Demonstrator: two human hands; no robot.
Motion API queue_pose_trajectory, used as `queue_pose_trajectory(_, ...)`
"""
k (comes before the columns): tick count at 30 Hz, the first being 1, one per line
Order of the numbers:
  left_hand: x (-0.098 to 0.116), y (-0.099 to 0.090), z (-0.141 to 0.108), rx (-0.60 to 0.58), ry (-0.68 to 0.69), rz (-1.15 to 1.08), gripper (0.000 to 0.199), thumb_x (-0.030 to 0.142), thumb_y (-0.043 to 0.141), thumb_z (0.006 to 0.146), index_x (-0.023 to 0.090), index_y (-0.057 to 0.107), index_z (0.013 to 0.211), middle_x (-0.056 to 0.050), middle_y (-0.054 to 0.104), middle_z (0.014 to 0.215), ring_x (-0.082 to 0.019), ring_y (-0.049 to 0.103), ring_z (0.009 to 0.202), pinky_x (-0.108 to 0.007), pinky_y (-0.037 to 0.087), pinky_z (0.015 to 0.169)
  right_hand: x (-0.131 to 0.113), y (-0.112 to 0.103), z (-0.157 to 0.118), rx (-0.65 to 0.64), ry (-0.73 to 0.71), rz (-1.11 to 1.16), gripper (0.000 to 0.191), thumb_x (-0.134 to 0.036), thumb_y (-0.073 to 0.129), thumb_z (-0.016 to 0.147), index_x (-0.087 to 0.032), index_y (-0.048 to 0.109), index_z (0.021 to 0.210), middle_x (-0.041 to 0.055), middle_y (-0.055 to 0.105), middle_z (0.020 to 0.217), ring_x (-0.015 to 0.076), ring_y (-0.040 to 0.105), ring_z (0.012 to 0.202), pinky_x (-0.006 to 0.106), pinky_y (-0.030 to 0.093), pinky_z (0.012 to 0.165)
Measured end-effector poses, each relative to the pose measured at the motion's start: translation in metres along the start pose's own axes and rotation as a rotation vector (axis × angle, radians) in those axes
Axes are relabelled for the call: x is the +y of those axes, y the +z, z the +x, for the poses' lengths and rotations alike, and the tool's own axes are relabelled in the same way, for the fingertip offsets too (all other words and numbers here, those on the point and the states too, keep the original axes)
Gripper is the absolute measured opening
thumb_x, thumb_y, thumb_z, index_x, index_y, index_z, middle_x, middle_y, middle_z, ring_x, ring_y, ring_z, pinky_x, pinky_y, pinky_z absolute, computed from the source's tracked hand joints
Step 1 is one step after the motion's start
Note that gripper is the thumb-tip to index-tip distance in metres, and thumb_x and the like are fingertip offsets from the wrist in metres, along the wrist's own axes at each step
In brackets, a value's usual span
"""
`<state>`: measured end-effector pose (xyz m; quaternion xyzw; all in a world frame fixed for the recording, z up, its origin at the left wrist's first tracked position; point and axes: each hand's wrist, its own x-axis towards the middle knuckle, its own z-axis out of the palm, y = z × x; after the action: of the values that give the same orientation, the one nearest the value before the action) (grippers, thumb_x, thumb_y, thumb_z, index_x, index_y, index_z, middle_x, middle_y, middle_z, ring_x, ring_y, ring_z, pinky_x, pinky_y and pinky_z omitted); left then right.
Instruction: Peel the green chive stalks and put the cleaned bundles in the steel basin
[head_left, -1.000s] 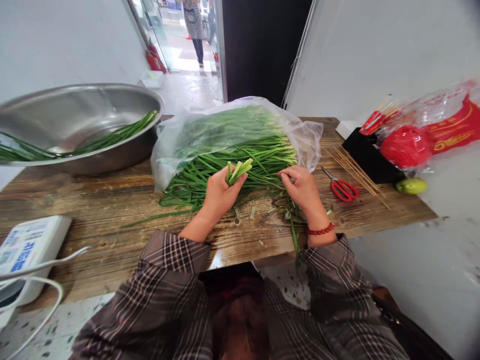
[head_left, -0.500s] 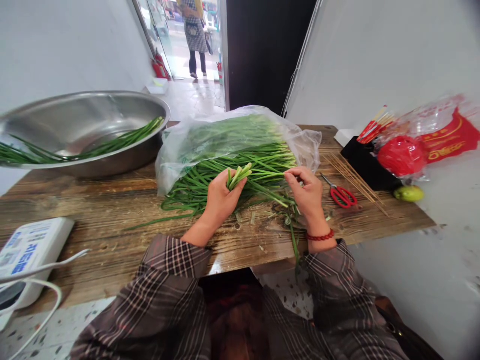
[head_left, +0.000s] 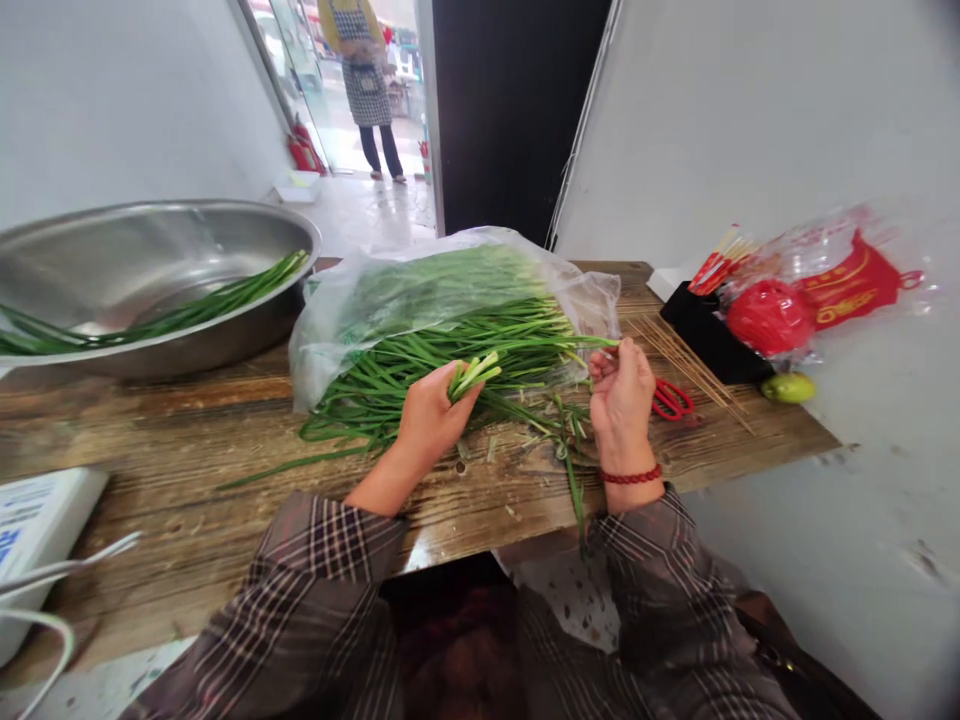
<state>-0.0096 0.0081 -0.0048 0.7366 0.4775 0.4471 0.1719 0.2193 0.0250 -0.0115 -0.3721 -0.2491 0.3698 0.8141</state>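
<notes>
A small bunch of green stalks [head_left: 474,375] is wrapped in the closed fingers of my left hand [head_left: 433,412], pale cut ends pointing up and right. My right hand [head_left: 622,395], with a red bracelet at its wrist, pinches the pale end of a long green stalk [head_left: 581,341] that stretches leftward over the pile. Behind both hands lies a large heap of green stalks [head_left: 405,365], partly under a clear plastic bag [head_left: 330,330]. Loose leaves and trimmings [head_left: 571,470] lie on the wood between my hands.
A steel basin [head_left: 225,335] with more stalks stands on the wooden table [head_left: 300,530] at left, near a white device [head_left: 45,530]. Red scissors [head_left: 673,399], skewers [head_left: 690,368], a black box [head_left: 712,335] and a green fruit [head_left: 787,388] are at right. A person [head_left: 367,90] stands beyond the doorway.
My right hand has drawn a stalk out to the right and turned, now covering part of the scissors. My left hand still grips its bunch. The whole view has shifted slightly.
</notes>
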Motion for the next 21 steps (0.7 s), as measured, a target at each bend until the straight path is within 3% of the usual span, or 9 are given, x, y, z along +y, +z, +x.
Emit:
queue_pose_trajectory(5, 0.0083, -0.0061, -0.0013, 0.171, 0.007, -0.061, 0.02, 0.034, 0.057, 0.088, 0.017, 0.061, 0.077, -0.001, 0.06, 0.067, -0.013, 0.056, 0.061, -0.025, 0.043, 0.06, -0.0007, -0.0017, 0.0064, 0.027, 0.346, 0.248, 0.015, -0.025, 0.058, 0.089, -0.02, 0.056, 0.075, -0.0077, 0.065, 0.062, 0.0045, 0.065, 0.059, 0.012, 0.049, 0.048)
queue_pose_trajectory(7, 0.0086, -0.0062, -0.0021, 0.198, -0.012, -0.066, 0.022, 0.035, 0.057, 0.088, 0.017, 0.06, 0.077, -0.001, 0.061, 0.068, -0.012, 0.056, 0.06, -0.025, 0.043, 0.059, -0.0009, -0.0012, 0.007, 0.038, 0.424, 0.303, 0.018, -0.023, 0.053, 0.093, -0.021, 0.057, 0.075, -0.0073, 0.067, 0.062, 0.0037, 0.066, 0.059, 0.011, 0.051, 0.05)
queue_pose_trajectory(11, 0.0073, -0.0051, -0.0026, 0.217, -0.031, -0.06, 0.022, 0.035, 0.058, 0.087, 0.017, 0.06, 0.075, -0.001, 0.063, 0.068, -0.013, 0.058, 0.062, -0.025, 0.045, 0.06, -0.0006, -0.0007, 0.0057, 0.011, 0.461, 0.296, 0.02, -0.023, 0.05, 0.095, -0.019, 0.058, 0.077, -0.0052, 0.07, 0.065, 0.0028, 0.067, 0.057, 0.01, 0.054, 0.053)
queue_pose_trajectory(16, 0.0061, -0.0061, 0.0005, 0.256, -0.088, -0.158, 0.025, 0.037, 0.058, 0.088, 0.017, 0.06, 0.074, 0.001, 0.061, 0.065, -0.011, 0.056, 0.059, -0.023, 0.044, 0.057, 0.0021, -0.0009, 0.0032, -0.015, 0.457, 0.176, 0.02, -0.03, 0.063, 0.088, -0.018, 0.056, 0.073, -0.0054, 0.069, 0.061, 0.0041, 0.065, 0.053, 0.01, 0.052, 0.047)
queue_pose_trajectory(21, 0.0028, -0.006, 0.0033, 0.257, -0.138, -0.212, 0.028, 0.041, 0.058, 0.088, 0.017, 0.06, 0.074, 0.001, 0.059, 0.062, -0.01, 0.055, 0.056, -0.022, 0.045, 0.058, 0.0004, 0.0029, -0.0027, -0.236, 0.611, 0.068, 0.022, -0.033, 0.07, 0.079, -0.019, 0.055, 0.072, -0.0082, 0.063, 0.052, 0.0033, 0.055, 0.039, 0.011, 0.043, 0.037)
